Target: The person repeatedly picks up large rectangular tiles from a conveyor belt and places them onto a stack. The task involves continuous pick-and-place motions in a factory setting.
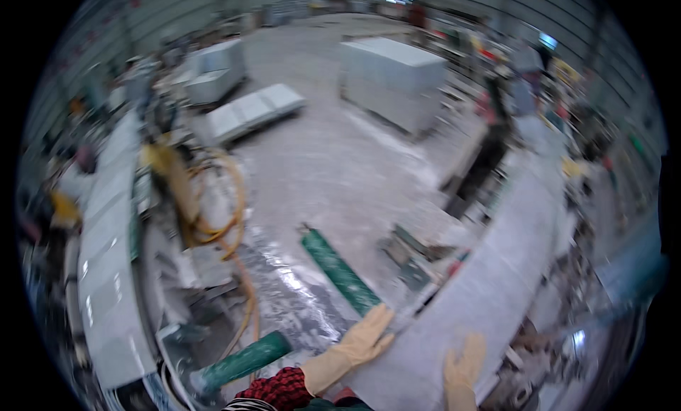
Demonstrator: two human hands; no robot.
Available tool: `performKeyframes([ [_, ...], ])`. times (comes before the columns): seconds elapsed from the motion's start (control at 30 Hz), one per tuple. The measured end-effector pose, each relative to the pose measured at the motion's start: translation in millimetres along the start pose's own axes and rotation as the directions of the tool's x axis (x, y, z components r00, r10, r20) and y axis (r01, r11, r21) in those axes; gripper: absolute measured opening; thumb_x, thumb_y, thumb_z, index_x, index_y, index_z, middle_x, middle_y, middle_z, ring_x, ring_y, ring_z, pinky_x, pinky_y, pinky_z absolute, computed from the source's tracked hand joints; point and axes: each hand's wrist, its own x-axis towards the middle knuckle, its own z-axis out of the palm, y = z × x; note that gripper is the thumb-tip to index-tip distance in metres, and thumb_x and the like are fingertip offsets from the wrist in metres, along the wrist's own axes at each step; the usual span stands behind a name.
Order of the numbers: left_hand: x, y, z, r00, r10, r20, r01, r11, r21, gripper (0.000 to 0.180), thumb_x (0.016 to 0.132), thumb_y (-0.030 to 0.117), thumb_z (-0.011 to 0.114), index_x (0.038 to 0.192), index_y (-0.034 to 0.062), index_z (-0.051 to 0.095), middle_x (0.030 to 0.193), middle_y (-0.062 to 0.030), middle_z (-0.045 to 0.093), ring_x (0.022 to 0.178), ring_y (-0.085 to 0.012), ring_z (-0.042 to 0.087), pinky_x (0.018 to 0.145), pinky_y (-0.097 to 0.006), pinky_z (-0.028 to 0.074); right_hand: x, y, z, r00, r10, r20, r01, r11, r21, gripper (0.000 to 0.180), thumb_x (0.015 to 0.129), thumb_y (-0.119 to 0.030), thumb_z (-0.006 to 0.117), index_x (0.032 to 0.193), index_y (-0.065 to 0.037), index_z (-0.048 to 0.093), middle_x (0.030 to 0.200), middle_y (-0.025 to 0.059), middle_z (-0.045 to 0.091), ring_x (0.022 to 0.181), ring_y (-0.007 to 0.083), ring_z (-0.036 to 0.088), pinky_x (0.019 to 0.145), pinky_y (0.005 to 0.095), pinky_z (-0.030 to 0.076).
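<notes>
Both my hands wear tan rubber gloves. My left hand [365,338] lies flat with fingers together on the near left edge of a long grey stone slab [496,269], right by the lower end of a green bar [339,271]. My right hand [464,363] rests palm down on the same slab, fingers spread, a little to the right. Neither hand holds anything. A red checked sleeve [278,388] shows at my left forearm.
A second green tube [241,361] lies at lower left by a yellow hose [227,226]. Another long slab [106,255] runs along the left. Wet concrete floor [333,162] lies ahead, with grey stone blocks [394,74] and stacked slabs [252,109] farther off.
</notes>
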Motion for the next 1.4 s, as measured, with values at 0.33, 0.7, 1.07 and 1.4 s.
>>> performKeyframes([
  [0.33, -202, -25, -157, 0.898, -0.389, -0.207, 0.413, 0.906, 0.089, 0.057, 0.104, 0.029, 0.06, 0.154, 0.0053, 0.046, 0.156, -0.0268, 0.047, 0.145, -0.0434, 0.045, 0.12, -0.046, 0.04, -1, -29, -28, 0.938, -0.27, 0.219, 0.347, 0.739, -0.577, 0.067, 0.101, -0.041, 0.054, 0.153, 0.0, 0.047, 0.161, 0.0293, 0.04, 0.154, 0.0383, 0.033, 0.127, 0.0544, 0.025],
  [0.7, -510, -87, -342, 0.566, -0.43, -0.704, 0.824, 0.263, 0.502, 0.055, 0.104, 0.025, 0.057, 0.15, -0.0043, 0.048, 0.154, -0.0285, 0.048, 0.142, -0.0476, 0.044, 0.121, -0.053, 0.032, -100, -256, -7, 0.881, -0.472, -0.021, 0.461, 0.849, 0.259, 0.054, 0.091, -0.025, 0.069, 0.139, -0.002, 0.058, 0.139, 0.0246, 0.06, 0.128, 0.0464, 0.056, 0.112, 0.0524, 0.044],
  [1.07, -522, -90, -316, 0.564, -0.388, -0.729, 0.817, 0.135, 0.56, 0.064, 0.102, 0.029, 0.062, 0.154, -0.0024, 0.043, 0.157, -0.0304, 0.044, 0.144, -0.0485, 0.041, 0.122, -0.053, 0.031, -207, -199, 32, 0.84, -0.445, 0.309, 0.38, 0.891, 0.249, 0.049, 0.1, -0.035, 0.059, 0.139, -0.005, 0.062, 0.145, 0.0214, 0.06, 0.134, 0.0402, 0.056, 0.114, 0.0486, 0.044],
  [1.4, -538, -95, -327, 0.607, -0.329, -0.723, 0.79, 0.15, 0.595, 0.065, 0.102, 0.029, 0.062, 0.155, -0.0018, 0.042, 0.157, -0.0303, 0.043, 0.144, -0.048, 0.041, 0.122, -0.052, 0.032, -431, -106, 61, 0.406, 0.102, 0.908, -0.31, 0.95, 0.032, 0.067, 0.099, -0.067, 0.043, 0.138, -0.018, 0.068, 0.137, 0.0146, 0.069, 0.128, 0.0375, 0.063, 0.111, 0.0475, 0.046],
])
